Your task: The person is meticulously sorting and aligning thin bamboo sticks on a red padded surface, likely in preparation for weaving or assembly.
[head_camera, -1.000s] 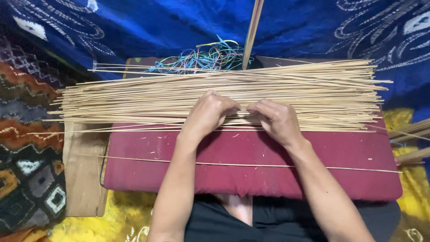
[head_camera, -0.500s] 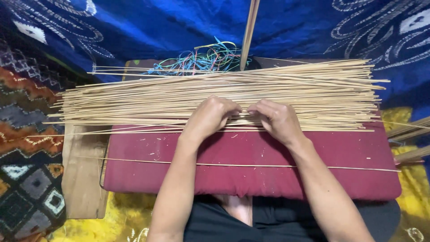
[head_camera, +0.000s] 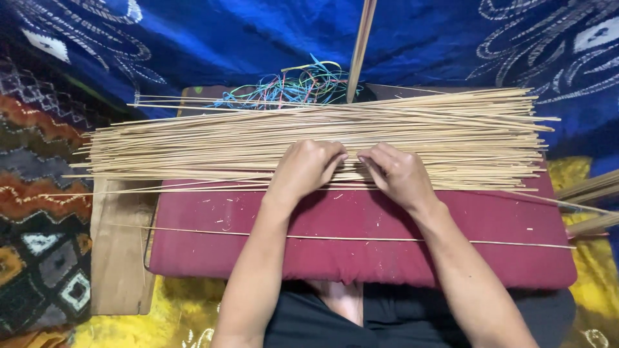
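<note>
We see both of the person's hands resting knuckles-up on a broad layer of thin pale bamboo sticks point(head_camera: 193, 145) that lies crosswise over a dark red cushion point(head_camera: 213, 238). The left hand point(head_camera: 304, 169) has its fingers curled down into the sticks near the middle of the layer, and the right hand point(head_camera: 398, 173) sits just beside it in the same curled pose, the fingertips of the two nearly meeting. Each hand seems to pinch or press a few sticks under its bent fingers, but we cannot tell how many, nor whether any stick is truly gripped, since the fingertips are hidden among the sticks. The layer of sticks runs from the left edge of the cushion past its right edge, and its far side covers the back of the cushion. One single stick point(head_camera: 516, 243) lies apart from the rest, across the near part of the cushion and over both forearms' line. The cushion rests on a wooden board point(head_camera: 116, 258). Behind the sticks lies a tangle of coloured threads point(head_camera: 290, 87), and an upright wooden rod point(head_camera: 361, 45) rises beside it against a blue patterned cloth point(head_camera: 193, 38).
</note>
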